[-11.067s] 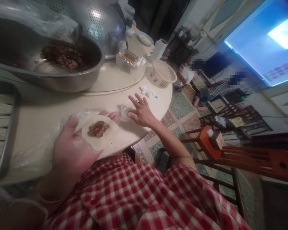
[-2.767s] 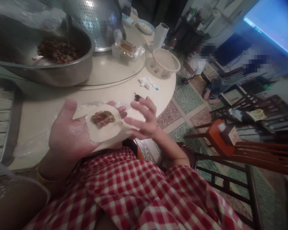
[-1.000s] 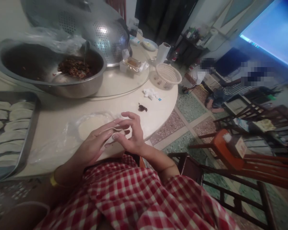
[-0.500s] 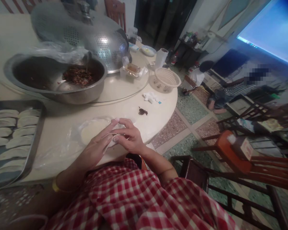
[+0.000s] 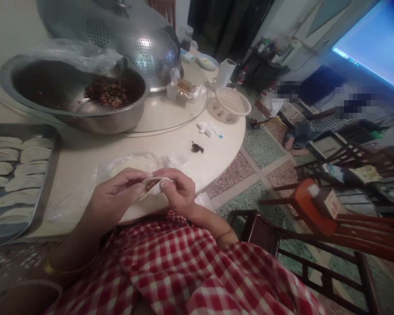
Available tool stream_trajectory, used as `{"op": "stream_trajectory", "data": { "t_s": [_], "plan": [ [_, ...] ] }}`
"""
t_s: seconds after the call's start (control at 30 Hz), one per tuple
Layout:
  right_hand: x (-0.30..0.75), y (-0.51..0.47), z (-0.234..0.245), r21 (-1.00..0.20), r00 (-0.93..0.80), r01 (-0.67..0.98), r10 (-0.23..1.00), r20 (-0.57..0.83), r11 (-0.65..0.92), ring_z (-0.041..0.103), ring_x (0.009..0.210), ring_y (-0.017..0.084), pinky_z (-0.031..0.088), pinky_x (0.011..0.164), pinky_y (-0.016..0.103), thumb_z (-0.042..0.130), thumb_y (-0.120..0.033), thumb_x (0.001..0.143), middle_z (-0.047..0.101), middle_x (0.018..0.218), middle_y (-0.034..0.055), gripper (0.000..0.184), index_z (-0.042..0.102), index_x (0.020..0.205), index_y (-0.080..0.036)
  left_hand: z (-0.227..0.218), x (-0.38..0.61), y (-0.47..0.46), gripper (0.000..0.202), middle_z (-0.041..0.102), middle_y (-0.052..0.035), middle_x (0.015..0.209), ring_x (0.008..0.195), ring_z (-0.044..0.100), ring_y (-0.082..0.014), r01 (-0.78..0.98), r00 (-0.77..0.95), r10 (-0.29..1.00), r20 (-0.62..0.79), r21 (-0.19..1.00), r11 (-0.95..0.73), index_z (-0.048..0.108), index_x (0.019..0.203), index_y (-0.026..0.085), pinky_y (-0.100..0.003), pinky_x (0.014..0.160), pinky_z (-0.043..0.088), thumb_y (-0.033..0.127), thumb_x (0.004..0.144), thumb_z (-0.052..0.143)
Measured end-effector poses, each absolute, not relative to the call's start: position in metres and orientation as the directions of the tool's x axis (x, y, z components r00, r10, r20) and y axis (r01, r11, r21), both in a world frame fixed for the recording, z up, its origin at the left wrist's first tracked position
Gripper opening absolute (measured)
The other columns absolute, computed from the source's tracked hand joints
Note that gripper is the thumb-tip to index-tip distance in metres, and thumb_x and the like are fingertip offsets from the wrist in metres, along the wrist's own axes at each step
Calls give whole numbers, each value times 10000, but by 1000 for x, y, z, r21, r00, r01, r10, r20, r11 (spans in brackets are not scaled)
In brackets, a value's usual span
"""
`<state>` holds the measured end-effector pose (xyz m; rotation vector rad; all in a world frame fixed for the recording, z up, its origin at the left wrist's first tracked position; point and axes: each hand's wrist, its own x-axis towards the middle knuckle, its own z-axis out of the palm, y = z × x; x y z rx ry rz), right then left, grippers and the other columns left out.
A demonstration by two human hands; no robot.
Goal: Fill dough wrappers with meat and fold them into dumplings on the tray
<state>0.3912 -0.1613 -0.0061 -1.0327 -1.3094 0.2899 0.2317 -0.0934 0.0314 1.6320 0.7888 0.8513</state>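
Note:
A half-folded dumpling (image 5: pixel 155 188) is held between my two hands above the table's near edge, with brown filling showing at its left end. My left hand (image 5: pixel 120 192) grips its left side with thumb and fingers. On the right side, the thumb of my right hand (image 5: pixel 180 188) presses the wrapper against the fingers behind it. Just beyond my hands, a stack of round wrappers (image 5: pixel 131 164) lies in clear plastic. Rows of folded dumplings (image 5: pixel 21 196) rest on a metal tray (image 5: pixel 54 175) at the left. Dark minced filling (image 5: pixel 107 94) sits in a large steel bowl (image 5: pixel 111 123).
A perforated steel dome (image 5: pixel 144 48) stands behind the bowl. To its right are a packaged food tray (image 5: pixel 184 87), a plastic basket (image 5: pixel 231 107) and a paper roll (image 5: pixel 225 72). Chairs (image 5: pixel 310 205) stand on the right, and a person (image 5: pixel 321 124) sits farther back.
My hands have drawn apart from their overlapped position over the dumpling, and now hold its two ends. The wrapper and filling show more. The view has shifted slightly.

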Motion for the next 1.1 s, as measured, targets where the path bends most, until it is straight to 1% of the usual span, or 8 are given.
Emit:
{"op": "stream_trajectory", "data": {
  "t_s": [0.13, 0.2, 0.37, 0.57, 0.7, 0.8, 1.0, 1.1],
  "plan": [
    [387, -163, -10, -790, 288, 388, 752, 593, 475, 765, 935, 176, 646, 833, 331, 507, -375, 1044, 797, 1028, 75, 270, 682, 1168, -211, 26, 230, -93, 197, 788, -25, 880, 797, 709, -183, 103, 492, 869, 49, 988, -115, 774, 878, 213, -260, 729, 580, 394, 801, 766],
    [386, -162, -11, -773, 262, 448, 761, 593, 448, 757, 969, 186, 635, 864, 354, 500, -358, 1042, 794, 1050, 80, 275, 687, 1184, -214, 23, 228, -91, 205, 783, -22, 859, 784, 698, -187, 149, 465, 884, 44, 981, -127, 764, 855, 209, -269, 730, 575, 405, 794, 770],
    [386, -154, -11, -723, 258, 534, 729, 634, 439, 736, 974, 183, 619, 880, 364, 516, -315, 1032, 781, 1000, 70, 221, 703, 1094, -216, 23, 226, -89, 149, 744, -7, 818, 788, 671, -175, 181, 436, 872, 223, 927, -327, 726, 786, 221, -281, 774, 551, 354, 845, 697],
    [381, -153, -3, -657, 239, 575, 668, 705, 488, 722, 969, 168, 625, 854, 341, 500, -284, 1043, 767, 968, 68, 210, 693, 1062, -205, 33, 225, -89, 51, 742, -2, 847, 803, 673, -161, 99, 494, 749, 441, 827, -553, 718, 806, 245, -283, 785, 551, 224, 844, 692],
    [379, -155, 4, -572, 211, 609, 583, 784, 549, 722, 939, 153, 631, 834, 295, 521, -232, 1036, 762, 946, 63, 172, 689, 1054, -195, 41, 225, -86, 72, 734, 5, 820, 758, 668, -161, 94, 529, 708, 467, 798, -596, 713, 782, 256, -286, 736, 545, 222, 837, 684],
    [379, -156, 7, -536, 171, 625, 571, 803, 567, 727, 926, 149, 639, 824, 284, 512, -232, 1040, 763, 942, 59, 178, 684, 1075, -198, 45, 224, -85, 99, 720, 15, 798, 724, 655, -147, 119, 547, 694, 468, 777, -618, 690, 761, 249, -275, 726, 531, 228, 854, 664],
    [380, -157, 8, -511, 120, 617, 571, 813, 598, 721, 953, 145, 632, 858, 274, 513, -197, 1035, 763, 978, 75, 184, 680, 1106, -173, 39, 219, -89, 50, 706, 61, 874, 797, 664, -107, 214, 544, 694, 473, 721, -659, 653, 943, 263, -212, 781, 503, 226, 911, 662],
    [379, -157, 6, -513, 102, 600, 578, 810, 614, 719, 964, 152, 628, 867, 285, 491, -187, 1040, 760, 980, 92, 197, 673, 1106, -151, 38, 219, -88, 42, 703, 59, 886, 817, 666, -112, 226, 534, 650, 541, 649, -726, 645, 959, 269, -220, 792, 505, 241, 929, 649]
  ]
}}
